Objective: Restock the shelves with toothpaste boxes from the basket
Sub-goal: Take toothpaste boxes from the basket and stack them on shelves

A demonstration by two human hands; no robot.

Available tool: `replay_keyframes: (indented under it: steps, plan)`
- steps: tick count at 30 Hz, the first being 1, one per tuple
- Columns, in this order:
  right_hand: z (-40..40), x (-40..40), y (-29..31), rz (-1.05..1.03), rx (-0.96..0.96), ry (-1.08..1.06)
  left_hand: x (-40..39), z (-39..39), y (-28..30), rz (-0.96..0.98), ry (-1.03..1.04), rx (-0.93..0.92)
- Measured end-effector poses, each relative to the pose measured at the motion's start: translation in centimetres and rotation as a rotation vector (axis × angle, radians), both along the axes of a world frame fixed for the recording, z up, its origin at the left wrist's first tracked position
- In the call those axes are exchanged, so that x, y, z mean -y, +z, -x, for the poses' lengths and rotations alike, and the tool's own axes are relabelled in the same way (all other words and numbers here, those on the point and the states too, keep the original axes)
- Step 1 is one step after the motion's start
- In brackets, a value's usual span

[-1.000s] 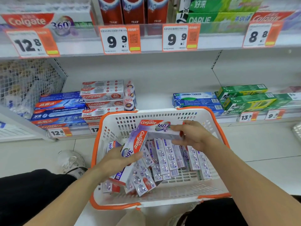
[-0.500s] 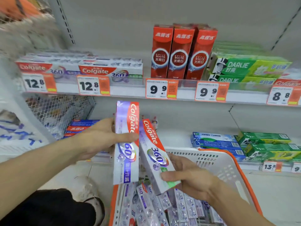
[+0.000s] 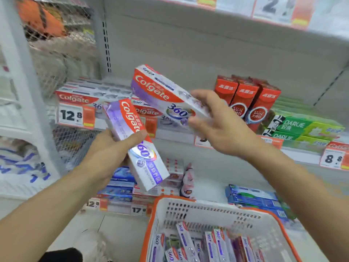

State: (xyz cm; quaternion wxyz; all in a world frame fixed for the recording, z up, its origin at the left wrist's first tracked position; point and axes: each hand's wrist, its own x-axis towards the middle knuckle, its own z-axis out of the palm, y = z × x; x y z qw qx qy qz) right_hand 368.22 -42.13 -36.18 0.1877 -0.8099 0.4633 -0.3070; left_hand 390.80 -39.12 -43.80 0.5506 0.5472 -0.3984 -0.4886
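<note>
Your fingers [image 3: 198,98] on the right hand [image 3: 217,125] clamp one Colgate box [image 3: 162,93], tilted and raised toward the far shelf row [image 3: 79,95]; your left hand [image 3: 109,154] has its thumb pressed across a second box [image 3: 136,144], nearer and lower. Neither is shelved yet. The basket [image 3: 273,227] near you holds many more boxes, so most of the restocking looks left to do.
</note>
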Motion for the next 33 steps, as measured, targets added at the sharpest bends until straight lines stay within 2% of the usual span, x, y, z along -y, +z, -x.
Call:
replay_keyframes:
  steps: [3, 8, 12, 14, 19, 23, 25, 27, 29, 31, 33]
  plan:
    - [-3.5, 4.6, 3.6, 0.154, -0.257, -0.091, 0.8, -1.2, -0.3, 0.010, 0.034, -0.035]
    - [-7.4, 12.1, 7.2, 0.057, -0.524, -0.173, 1.7, -2.4, -0.9, 0.018, 0.080, -0.087]
    - [-8.3, 14.9, 8.5, -0.050, -0.751, -0.214, 1.9, -2.8, -1.1, 0.046, 0.056, -0.103]
    - [-8.5, 15.8, 8.6, -0.124, -0.798, -0.201, 2.0, -3.0, -1.2, 0.048, 0.052, -0.102]
    - [-7.1, 18.8, 6.6, -0.411, -0.573, -0.163, 2.4, -3.4, -1.4, 0.055, 0.047, -0.115]
    - [-6.0, 20.4, 4.4, -0.499, -0.513, -0.142, 2.8, -3.3, -1.8, 0.049, 0.043, -0.141]
    - [-5.8, 20.3, 4.0, -0.433, -0.540, -0.131, 2.7, -2.8, -1.7, 0.044, 0.021, -0.150]
    - [-5.8, 19.5, 4.2, -0.256, -0.549, -0.124, 2.5, -2.2, -1.4, 0.058, -0.002, -0.162]
    - [-6.6, 17.7, 4.3, -0.134, -0.413, -0.080, 2.4, -1.9, -0.9, 0.086, -0.006, -0.204]
    - [-7.5, 14.8, 4.3, -0.222, -0.224, 0.050, 2.5, -1.6, -0.4, 0.127, 0.006, -0.245]
    - [-7.9, 11.8, 4.2, -0.438, -0.172, 0.235, 2.7, -1.4, 0.0, 0.177, 0.011, -0.271]
